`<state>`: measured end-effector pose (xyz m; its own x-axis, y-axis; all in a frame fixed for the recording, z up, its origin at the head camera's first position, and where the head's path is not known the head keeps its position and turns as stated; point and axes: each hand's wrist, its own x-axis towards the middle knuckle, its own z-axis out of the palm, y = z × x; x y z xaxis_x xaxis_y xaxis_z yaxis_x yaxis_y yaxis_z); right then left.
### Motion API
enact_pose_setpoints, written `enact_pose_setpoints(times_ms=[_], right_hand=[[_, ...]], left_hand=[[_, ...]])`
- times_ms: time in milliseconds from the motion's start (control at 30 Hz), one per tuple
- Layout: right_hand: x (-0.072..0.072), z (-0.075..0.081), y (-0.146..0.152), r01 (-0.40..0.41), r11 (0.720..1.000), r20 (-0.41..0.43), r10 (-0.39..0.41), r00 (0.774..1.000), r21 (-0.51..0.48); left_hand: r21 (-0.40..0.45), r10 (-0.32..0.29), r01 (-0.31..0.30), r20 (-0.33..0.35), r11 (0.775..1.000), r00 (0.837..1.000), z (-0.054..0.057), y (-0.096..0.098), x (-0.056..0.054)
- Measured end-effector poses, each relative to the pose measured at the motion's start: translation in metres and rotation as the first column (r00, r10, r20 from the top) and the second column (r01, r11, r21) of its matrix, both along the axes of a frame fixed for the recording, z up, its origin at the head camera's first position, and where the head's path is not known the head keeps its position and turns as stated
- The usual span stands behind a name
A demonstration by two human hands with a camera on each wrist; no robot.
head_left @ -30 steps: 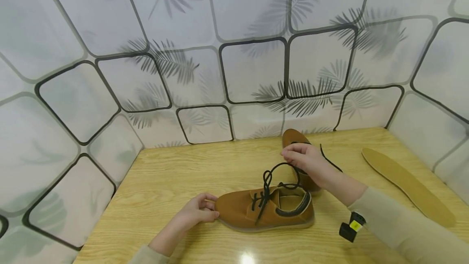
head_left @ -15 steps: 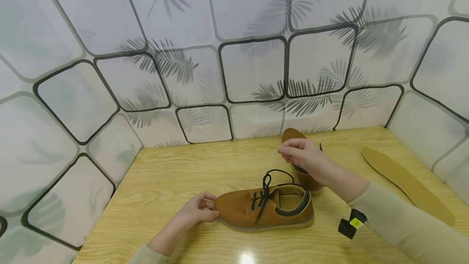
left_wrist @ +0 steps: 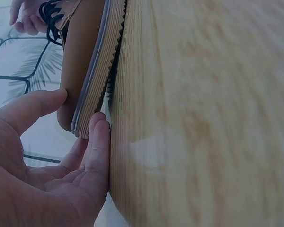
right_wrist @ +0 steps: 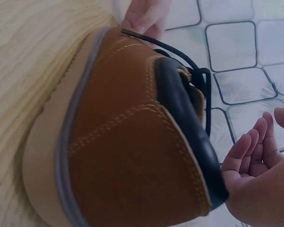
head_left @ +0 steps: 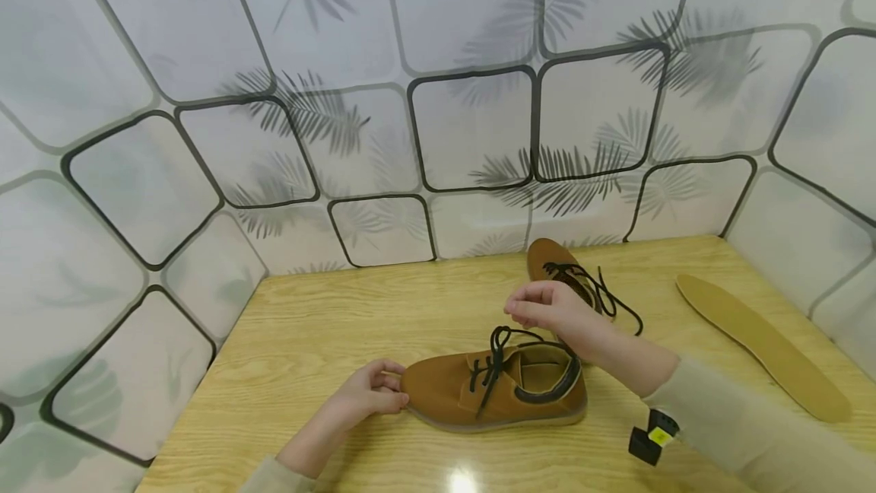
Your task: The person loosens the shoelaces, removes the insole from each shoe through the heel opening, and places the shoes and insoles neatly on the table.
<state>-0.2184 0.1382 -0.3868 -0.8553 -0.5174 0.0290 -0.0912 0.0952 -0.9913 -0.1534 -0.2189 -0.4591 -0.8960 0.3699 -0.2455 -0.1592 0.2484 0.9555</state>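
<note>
A brown lace-up shoe (head_left: 438,386) sits on the wooden table, toe pointing left. My left hand (head_left: 366,398) pinches its toe; in the left wrist view the thumb (left_wrist: 52,101) lies on the upper and fingertips reach under the ridged sole (left_wrist: 92,94). Above and behind the shoe's collar hovers my right hand (head_left: 547,309), fingers loosely bent, holding nothing. The right wrist view shows this hand (right_wrist: 260,172) beside the dark padded collar (right_wrist: 184,118). A black shoelace (head_left: 499,341) stands in a loop over the eyelets, one end hanging down the side.
A second brown shoe (head_left: 545,253) with loose black laces lies behind, partly covered by the right hand and wrist. To the right is a flat tan insole (head_left: 760,345). A patterned wall (head_left: 472,135) encloses the table's back and sides. A small black device (head_left: 650,436) hangs at the right wrist.
The shoelace's large arc near my right hand has dropped behind the collar. That hand has lowered and shifted slightly left, uncovering more of the rear shoe. My left hand stays at the toe.
</note>
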Motion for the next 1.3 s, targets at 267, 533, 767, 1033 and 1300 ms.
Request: enact_pose_setpoints(times_ms=[267, 533, 767, 1033, 1300], right_hand=[[0.004, -0.012, -0.007, -0.052, 0.993, -0.026, 0.055, 0.998, 0.103], [0.005, -0.016, -0.013, -0.076, 0.982, -0.07, 0.089, 0.994, 0.173], [0.008, -0.02, -0.018, -0.049, 0.97, -0.162, 0.089, 0.983, 0.238], [0.01, -0.025, -0.022, -0.026, 0.953, -0.238, 0.102, 0.966, 0.303], [0.011, -0.025, -0.026, -0.028, 0.936, -0.276, 0.132, 0.952, 0.35]], left_hand=[[-0.007, 0.009, -0.009, -0.001, 1.0, 1.0, 0.0, 0.0, 0.001], [-0.013, -0.001, 0.001, 0.003, 1.0, 1.0, -0.001, 0.0, 0.001], [-0.02, 0.003, -0.003, 0.003, 1.0, 1.0, 0.0, 0.0, 0.001], [-0.022, 0.008, -0.008, 0.014, 1.0, 1.0, 0.0, -0.001, 0.0], [-0.012, 0.0, 0.001, 0.012, 1.0, 1.0, 0.0, -0.002, 0.001]])
